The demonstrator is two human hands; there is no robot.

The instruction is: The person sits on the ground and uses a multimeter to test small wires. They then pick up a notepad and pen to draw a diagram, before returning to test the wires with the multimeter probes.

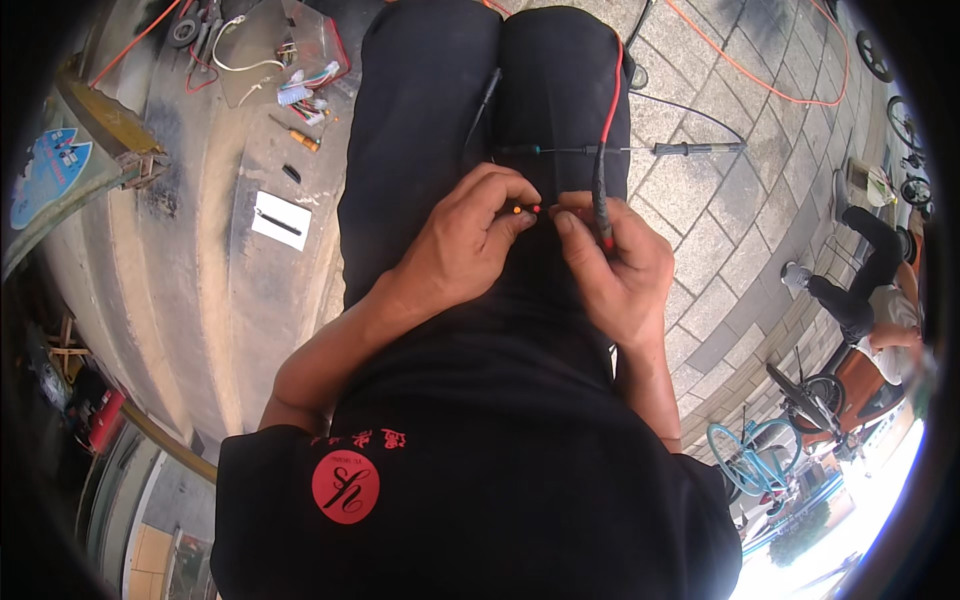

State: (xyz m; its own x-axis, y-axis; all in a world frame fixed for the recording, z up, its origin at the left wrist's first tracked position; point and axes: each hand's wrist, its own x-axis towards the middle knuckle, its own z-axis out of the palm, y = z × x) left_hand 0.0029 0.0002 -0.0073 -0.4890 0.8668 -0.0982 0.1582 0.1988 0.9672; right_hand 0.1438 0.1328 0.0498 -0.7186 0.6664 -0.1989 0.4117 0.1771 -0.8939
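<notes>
Over my lap, both hands are held close together with the fingers pinched. My left hand (470,240) pinches a small piece with an orange end (518,210); most of it is hidden by the fingers. A tiny red tip (537,209) shows in the gap between the hands. In my right hand (625,265) is a test lead (601,180) with a red wire and a dark sleeve, its red end at the palm. Whether its tip touches the small piece I cannot tell. Across my right thigh lies a black test probe (685,149) with a thin metal shaft.
On the step to the left are a white card (281,220) bearing a dark strip, an orange-handled screwdriver (297,134), wire connectors (308,92), a clear plastic box (262,50) and pliers (187,28). An orange cable (740,78) crosses the paving. Another person sits far right, near bicycles (750,455).
</notes>
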